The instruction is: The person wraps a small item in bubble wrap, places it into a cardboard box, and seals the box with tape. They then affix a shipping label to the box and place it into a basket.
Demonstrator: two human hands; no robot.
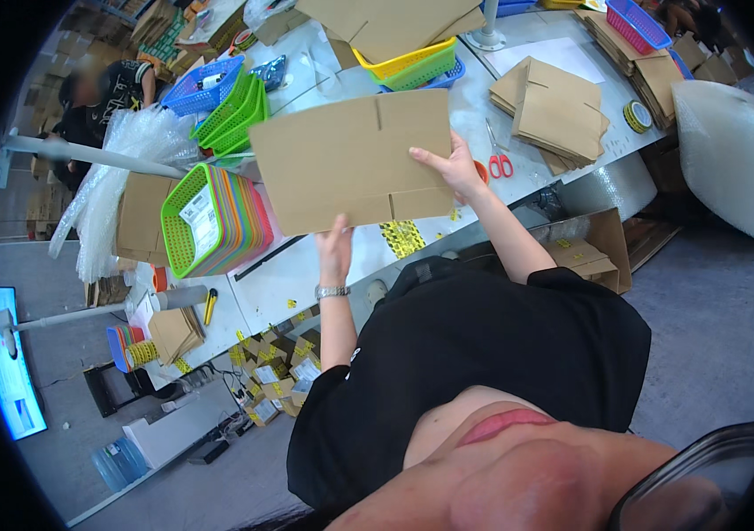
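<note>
A flat sheet of brown cardboard [341, 159] with two slots cut in it is held up over the worktable. My left hand [335, 243] grips its lower edge from below, a wristwatch on that arm. My right hand [456, 170] grips the right edge, thumb on the face of the sheet. Just right of that hand lie red-handled scissors [499, 164]. A stack of coloured perforated baskets [244, 230], green one uppermost, stands left of the sheet. Yellow-and-black tape strips [401, 238] show on the table edge below the cardboard.
Folded cardboard [562, 115] piles at right, near a tape roll [637, 117]. Bubble wrap [98, 199] drapes at left, below a pole [85, 150]. A co-worker [111, 97] stands beyond it. Taped boxes [279, 380] sit low at left, a big white roll [731, 159] far right.
</note>
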